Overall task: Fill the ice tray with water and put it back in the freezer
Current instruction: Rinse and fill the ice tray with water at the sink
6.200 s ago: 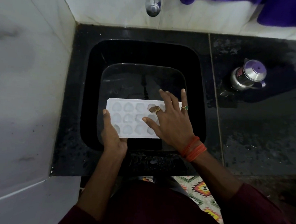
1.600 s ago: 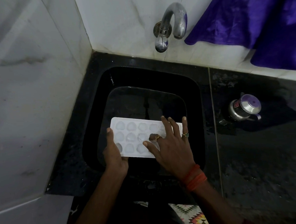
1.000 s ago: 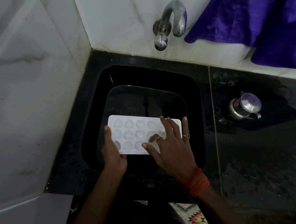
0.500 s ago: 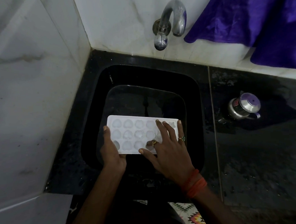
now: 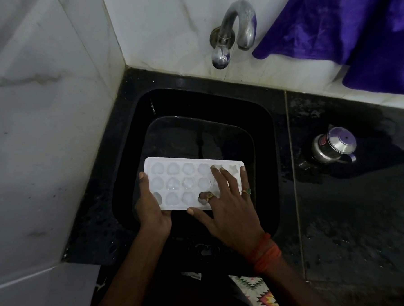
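A white ice tray [image 5: 181,177] with shaped cells is held level over a black sink [image 5: 260,131]. My left hand [image 5: 150,207] grips its left end, thumb on top along the edge. My right hand [image 5: 224,198] lies over the right part of the tray with fingers spread, the index finger bent down into a cell and the thumb at the near edge. The chrome tap [image 5: 234,29] juts from the wall above the sink, and no water runs from it.
A dark basin [image 5: 195,134] sits inside the sink under the tray. A small steel pot with a lid [image 5: 334,144] stands on the wet black counter [image 5: 354,215] to the right. Purple cloth [image 5: 344,21] hangs at the top right. White tiled walls close the left and back.
My right hand has slid a little left across the tray, with the index finger now bent into a cell nearer the front edge. The tray and left hand have barely shifted.
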`<state>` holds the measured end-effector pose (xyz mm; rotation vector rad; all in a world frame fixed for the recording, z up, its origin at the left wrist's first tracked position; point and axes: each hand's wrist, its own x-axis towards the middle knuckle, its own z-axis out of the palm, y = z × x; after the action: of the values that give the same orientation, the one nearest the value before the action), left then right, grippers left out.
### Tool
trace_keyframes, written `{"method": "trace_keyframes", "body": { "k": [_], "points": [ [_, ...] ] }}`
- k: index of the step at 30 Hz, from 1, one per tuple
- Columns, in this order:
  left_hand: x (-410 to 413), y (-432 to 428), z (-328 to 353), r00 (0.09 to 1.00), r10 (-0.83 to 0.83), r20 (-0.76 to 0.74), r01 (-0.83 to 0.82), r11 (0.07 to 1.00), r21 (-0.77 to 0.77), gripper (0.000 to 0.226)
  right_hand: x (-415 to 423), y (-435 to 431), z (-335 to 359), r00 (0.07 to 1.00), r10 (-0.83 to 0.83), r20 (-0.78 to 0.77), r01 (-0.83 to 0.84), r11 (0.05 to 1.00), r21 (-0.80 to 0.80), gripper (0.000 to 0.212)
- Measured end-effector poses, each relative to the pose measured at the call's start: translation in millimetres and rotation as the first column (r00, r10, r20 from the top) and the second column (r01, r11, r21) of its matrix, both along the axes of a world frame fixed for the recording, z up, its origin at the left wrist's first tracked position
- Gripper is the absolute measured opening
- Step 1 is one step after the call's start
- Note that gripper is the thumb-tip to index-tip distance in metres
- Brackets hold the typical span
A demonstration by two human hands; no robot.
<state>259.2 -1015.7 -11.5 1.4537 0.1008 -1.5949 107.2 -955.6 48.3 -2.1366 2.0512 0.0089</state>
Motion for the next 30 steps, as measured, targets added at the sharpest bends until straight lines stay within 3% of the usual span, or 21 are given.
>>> {"method": "trace_keyframes", "body": {
  "k": [24,30],
  "points": [
    [1.0,3.5,3.5,1.000,-0.025,0.014,0.026,1.000,-0.011,0.053,5.1,10.6,6.3,0.999,0.029,-0.024,-0.027,0.996,0.085,0.075],
    [-0.6,2.8,2.2,1.000,-0.024,0.007,0.024,1.000,-0.006,0.052,2.0,12.5,5.0,1.000,0.024,-0.019,-0.024,0.999,0.046,0.072]
  ]
}}
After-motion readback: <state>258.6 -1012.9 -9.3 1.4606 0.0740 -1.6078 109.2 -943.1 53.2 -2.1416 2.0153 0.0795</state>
